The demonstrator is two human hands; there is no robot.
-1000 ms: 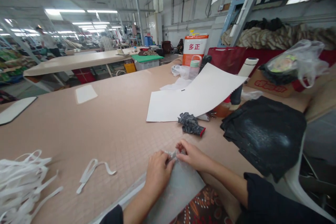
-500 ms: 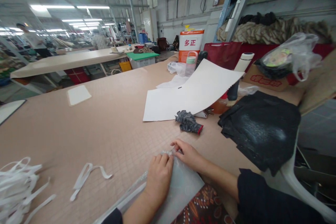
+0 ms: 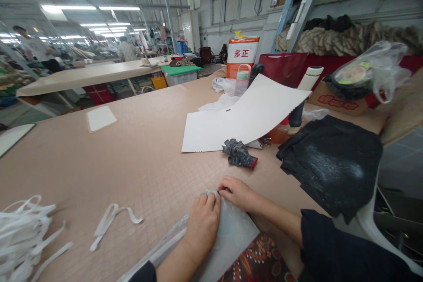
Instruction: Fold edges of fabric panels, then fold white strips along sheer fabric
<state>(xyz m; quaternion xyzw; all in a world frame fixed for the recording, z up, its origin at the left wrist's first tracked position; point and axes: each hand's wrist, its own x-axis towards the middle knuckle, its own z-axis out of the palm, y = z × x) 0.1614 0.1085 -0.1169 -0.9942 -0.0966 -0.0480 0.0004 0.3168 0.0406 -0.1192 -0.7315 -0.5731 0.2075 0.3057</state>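
Left hand point(image 3: 203, 218) has rolled flatter since a second ago, its thumb now out of sight, and the right hand point(image 3: 241, 194) is tucked in just beside its fingertips. Biggest thing around is the tan-covered table point(image 3: 142, 150), then a curled white sheet point(image 3: 228, 128), then a black floppy stack point(image 3: 333, 163) off to the right. Translucent plastic point(image 3: 231, 224) sits at the near edge, under the left hand and partly over some patterned brown cloth point(image 3: 259, 260). Looks super light, limp and probably slippery, so I'd grab the bunched far corner. Right thumb and fingers seem pinched right there; left is curled over it, can't tell if clenching or just pressing. Smaller stuff: grey glove point(image 3: 238, 153), looped white strip point(image 3: 107, 224).
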